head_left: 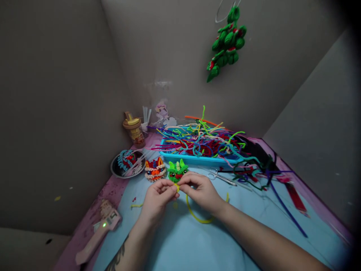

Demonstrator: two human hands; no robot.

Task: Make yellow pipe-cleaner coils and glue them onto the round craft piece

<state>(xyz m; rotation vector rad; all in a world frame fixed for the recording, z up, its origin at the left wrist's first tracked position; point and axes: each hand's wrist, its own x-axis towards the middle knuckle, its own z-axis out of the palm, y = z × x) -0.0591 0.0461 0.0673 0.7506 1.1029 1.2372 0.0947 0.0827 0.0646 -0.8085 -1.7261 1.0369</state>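
Observation:
Both my hands meet over the middle of the blue mat, pinching a yellow pipe cleaner (pixel 199 219) between their fingertips. My left hand (pixel 158 196) is closed on its short worked end, which is mostly hidden by the fingers. My right hand (pixel 202 191) grips the same piece close beside it, and the long tail curves below and behind the right wrist. Just beyond my fingers sits a green pipe-cleaner animal head (pixel 177 170) with horns and dark eyes. To its left stands an orange and cream pipe-cleaner head (pixel 155 169).
A blue tray (pixel 197 159) heaped with coloured pipe cleaners stands at the back. Scissors (pixel 222 177) lie right of the heads. A round bowl (pixel 115 168), a brown cup (pixel 134 130) and a pink glue gun (pixel 98 233) are at left. A green ornament (pixel 228 41) hangs above.

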